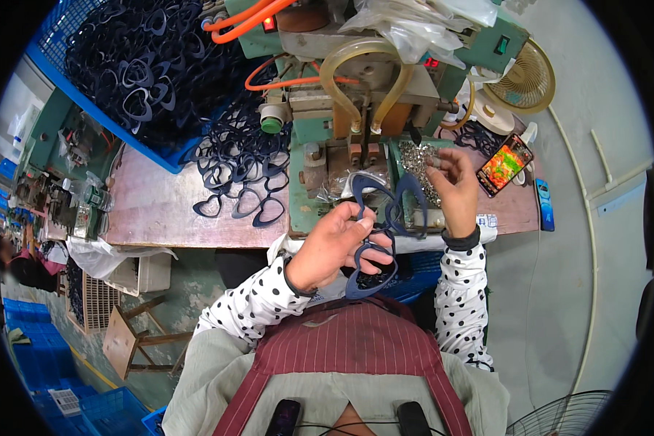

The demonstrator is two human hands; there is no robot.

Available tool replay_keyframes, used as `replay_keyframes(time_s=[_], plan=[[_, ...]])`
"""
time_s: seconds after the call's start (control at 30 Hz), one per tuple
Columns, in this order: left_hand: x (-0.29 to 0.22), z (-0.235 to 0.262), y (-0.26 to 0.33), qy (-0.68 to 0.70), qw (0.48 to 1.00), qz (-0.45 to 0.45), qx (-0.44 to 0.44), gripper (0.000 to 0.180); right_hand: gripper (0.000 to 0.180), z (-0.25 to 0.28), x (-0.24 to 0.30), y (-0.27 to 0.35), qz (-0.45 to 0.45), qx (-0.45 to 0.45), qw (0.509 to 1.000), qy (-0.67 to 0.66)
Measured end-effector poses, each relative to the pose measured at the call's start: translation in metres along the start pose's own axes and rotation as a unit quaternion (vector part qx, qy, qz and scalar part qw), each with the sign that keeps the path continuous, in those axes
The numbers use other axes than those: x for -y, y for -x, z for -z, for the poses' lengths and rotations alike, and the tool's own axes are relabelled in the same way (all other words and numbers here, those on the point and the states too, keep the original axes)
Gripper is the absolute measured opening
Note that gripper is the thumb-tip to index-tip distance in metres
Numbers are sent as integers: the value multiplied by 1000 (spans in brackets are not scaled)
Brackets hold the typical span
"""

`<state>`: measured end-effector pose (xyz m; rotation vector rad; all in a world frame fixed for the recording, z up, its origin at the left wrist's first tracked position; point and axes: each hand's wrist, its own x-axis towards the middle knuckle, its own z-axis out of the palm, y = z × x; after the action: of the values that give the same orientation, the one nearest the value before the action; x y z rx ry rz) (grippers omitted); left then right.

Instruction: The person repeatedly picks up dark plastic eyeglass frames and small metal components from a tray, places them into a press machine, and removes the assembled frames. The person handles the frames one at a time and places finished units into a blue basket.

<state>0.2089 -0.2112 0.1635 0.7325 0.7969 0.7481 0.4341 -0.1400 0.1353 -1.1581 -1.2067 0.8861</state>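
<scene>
Before the press, we grip dark frames in our left hand, while our right hand curls beside metal bits (whether pinching any, we cannot tell)

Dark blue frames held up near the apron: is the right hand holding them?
No, the left hand holds the dark blue frames, while the right hand is by the small metal parts.
</scene>
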Motion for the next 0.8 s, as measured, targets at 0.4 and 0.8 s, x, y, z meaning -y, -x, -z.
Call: replay_keyframes(time_s=[0.4, 0.8], plan=[[-24, -1, 1, 87, 994, 60, 40, 39, 28, 39, -56, -9, 82, -115, 903, 406], [-24, -3, 0, 77, 995, 59, 35, 43, 26, 40, -72, 6, 133, -14, 807, 576]])
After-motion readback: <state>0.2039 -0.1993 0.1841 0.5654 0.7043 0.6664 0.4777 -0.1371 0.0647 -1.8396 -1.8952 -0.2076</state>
